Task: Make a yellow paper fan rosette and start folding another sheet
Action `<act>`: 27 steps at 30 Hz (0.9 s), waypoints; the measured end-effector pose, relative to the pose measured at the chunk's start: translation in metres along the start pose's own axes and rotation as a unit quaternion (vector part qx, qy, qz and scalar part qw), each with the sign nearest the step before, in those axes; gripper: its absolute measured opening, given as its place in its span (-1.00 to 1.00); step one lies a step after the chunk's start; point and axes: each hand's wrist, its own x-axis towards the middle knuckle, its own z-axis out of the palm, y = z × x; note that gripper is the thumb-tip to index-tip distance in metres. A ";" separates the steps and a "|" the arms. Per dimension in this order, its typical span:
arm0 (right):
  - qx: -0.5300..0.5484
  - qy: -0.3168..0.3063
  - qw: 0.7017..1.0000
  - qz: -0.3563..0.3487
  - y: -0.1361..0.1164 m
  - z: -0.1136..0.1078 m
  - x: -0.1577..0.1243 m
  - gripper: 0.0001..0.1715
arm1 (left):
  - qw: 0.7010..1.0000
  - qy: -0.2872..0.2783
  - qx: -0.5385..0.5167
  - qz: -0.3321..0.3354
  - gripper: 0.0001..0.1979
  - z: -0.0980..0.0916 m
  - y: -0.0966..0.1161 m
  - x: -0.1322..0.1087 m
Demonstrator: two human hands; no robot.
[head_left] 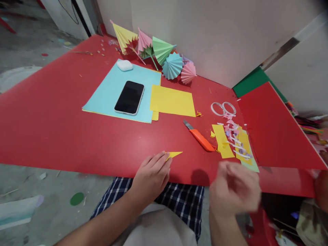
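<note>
Two hands at table edge: left hand (pixel 153 174) flat, fingertips pressing yellow paper triangle (pixel 174 154), not gripping; right hand (pixel 233 189) raised, blurred, loosely curled, apparently empty; orange cutter (pixel 201 136) just beyond.

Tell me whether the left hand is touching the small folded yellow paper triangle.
Touching. The head view shows the left hand with fingertips resting on the small folded yellow paper triangle at the red table's near edge.

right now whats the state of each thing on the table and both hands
left hand: flat on the table edge, fingers pinning the yellow paper piece
right hand: raised, motion-blurred, grip unclear
phone: face up, screen dark
utility knife: lying flat, blade out
paper fans: unfolded, leaning at the wall
yellow sheet: flat, unfolded
tape rolls: lying flat, side by side
</note>
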 end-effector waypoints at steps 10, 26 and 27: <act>-0.089 -0.287 0.952 0.059 0.060 0.072 0.058 -0.52 | 0.999 -0.041 -0.019 0.011 -0.65 -0.003 -0.001 -0.007; 0.014 -0.454 0.891 0.005 0.006 0.008 -0.005 -0.61 | 0.998 -0.037 -0.046 0.012 -0.62 -0.004 -0.002 -0.005; 0.000 -0.456 0.890 -0.006 0.007 0.009 -0.005 -0.61 | 0.998 -0.037 -0.047 0.011 -0.62 -0.004 -0.002 -0.005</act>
